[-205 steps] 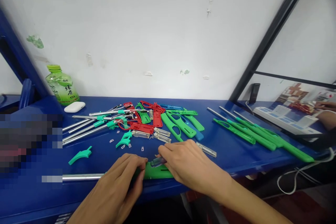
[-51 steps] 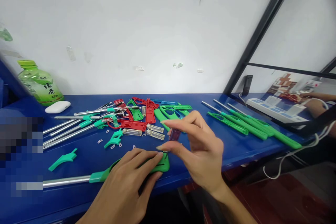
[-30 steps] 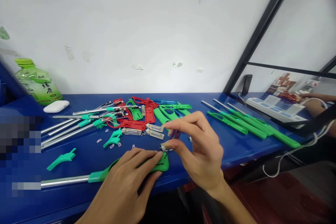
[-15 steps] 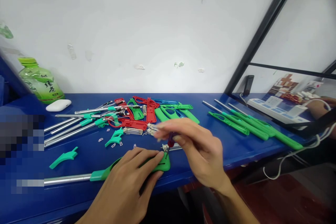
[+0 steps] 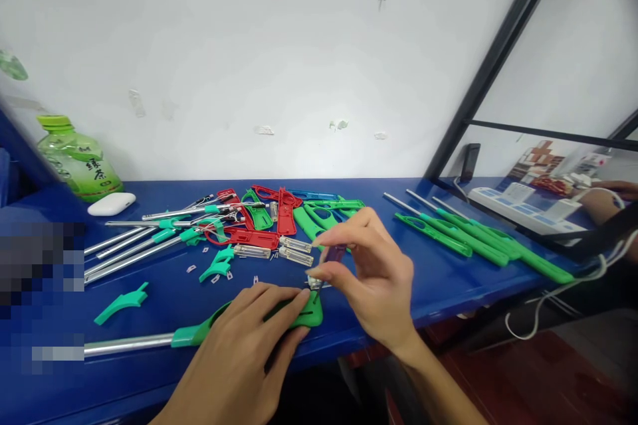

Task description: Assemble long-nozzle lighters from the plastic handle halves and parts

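Observation:
My left hand is closed over a green long-neck lighter, pressing it to the blue table. The lighter's metal tube points left. A small screwdriver with a dark reddish-purple handle is pinched between the thumb and fingers of my right hand. Its thin shaft slants down to the lighter's end, though my fingers partly cover it. Just behind that end lies a small clear and metal part, partly hidden. Several clear fuel tanks rest beyond my hands.
Metal lighter tubes, teal triggers and red handle shells lie left and centre. Several green lighters lie at right, near a white power strip. A drink bottle and white earbud case stand back left.
My right hand has shifted its fingers on the screwdriver; they were stretched out and blurred, and are now curled around the handle. The left hand and lighter have barely moved.

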